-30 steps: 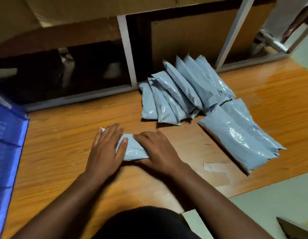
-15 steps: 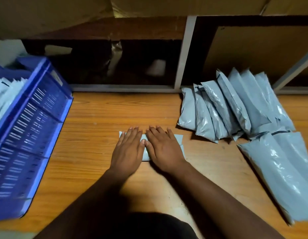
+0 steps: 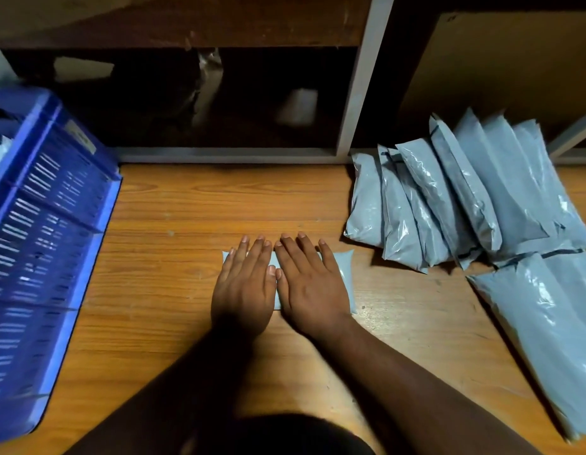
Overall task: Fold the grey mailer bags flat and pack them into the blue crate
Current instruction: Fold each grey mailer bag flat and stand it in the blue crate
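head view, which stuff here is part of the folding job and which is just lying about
Job: folded mailer bag pressed flat under left hand and right hand; grey mailer bags waiting on the right; blue crate.

Lying about: pale blurred objects in the dark shelf opening.

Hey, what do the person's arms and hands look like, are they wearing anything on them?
Nothing worn: both forearms are bare, with no sleeves in view. The left hand and right hand have no gloves, rings, watch or bands. Fingernails are short and unpainted.
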Motion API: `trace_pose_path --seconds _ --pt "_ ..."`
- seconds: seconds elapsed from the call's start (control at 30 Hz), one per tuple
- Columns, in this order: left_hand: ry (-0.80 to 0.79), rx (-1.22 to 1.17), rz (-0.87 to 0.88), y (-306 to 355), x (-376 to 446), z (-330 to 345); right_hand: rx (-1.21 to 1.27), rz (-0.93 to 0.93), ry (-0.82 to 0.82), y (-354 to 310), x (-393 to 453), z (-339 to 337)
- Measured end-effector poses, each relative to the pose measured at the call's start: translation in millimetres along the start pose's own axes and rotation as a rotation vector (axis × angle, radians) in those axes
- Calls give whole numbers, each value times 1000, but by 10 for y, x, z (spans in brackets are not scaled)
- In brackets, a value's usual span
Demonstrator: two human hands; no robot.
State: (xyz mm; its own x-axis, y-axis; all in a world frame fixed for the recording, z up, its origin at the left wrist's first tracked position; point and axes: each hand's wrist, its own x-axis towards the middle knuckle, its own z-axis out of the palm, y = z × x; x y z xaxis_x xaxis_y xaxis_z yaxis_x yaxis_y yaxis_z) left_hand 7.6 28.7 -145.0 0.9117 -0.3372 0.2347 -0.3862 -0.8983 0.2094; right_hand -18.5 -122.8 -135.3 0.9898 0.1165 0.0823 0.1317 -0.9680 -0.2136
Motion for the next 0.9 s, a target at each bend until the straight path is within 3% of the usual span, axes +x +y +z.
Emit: trace_pose_path --seconds 0.4,0.67,0.9 --pt "-37 55 13 11 21 39 -44 24 -93 -40 42 35" --pt "-251 -65 -66 48 92 -217 214 61 -140 12 98 -187" --pt "-166 -34 12 71 183 -133 64 53 -96 -2 138 -68"
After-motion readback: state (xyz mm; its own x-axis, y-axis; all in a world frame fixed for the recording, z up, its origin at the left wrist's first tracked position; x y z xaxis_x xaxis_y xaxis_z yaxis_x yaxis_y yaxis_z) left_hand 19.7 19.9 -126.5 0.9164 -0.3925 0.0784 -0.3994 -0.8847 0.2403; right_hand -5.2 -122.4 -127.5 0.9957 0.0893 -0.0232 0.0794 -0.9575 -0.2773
